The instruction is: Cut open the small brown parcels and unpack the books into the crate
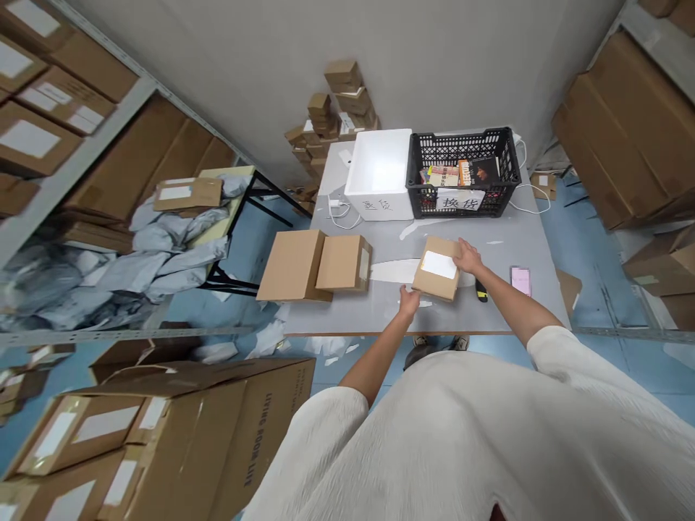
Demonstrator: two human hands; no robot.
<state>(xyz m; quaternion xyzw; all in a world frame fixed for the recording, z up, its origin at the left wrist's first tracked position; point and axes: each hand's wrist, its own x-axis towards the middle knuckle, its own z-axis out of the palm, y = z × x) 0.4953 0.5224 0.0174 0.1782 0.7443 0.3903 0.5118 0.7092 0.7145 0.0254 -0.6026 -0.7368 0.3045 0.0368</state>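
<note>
A small cardboard box (436,286) with a white label on its top is at the front middle of the grey table, slightly turned. My left hand (409,299) grips its near left corner. On its far right side, my right hand (468,256) holds the edge with the fingers partly hidden. A black and yellow tool (481,291) lies below my right forearm, its kind unclear. To the left stand a larger plain carton (292,265) and a smaller carton (341,263) with a label on its side.
Behind the box are a white foam bin (378,174) and a black crate (463,174) holding books. A phone (520,280) lies at the right on the table (494,311). Grey parcels (179,264) fill the left side. A big open carton (233,434) stands at lower left.
</note>
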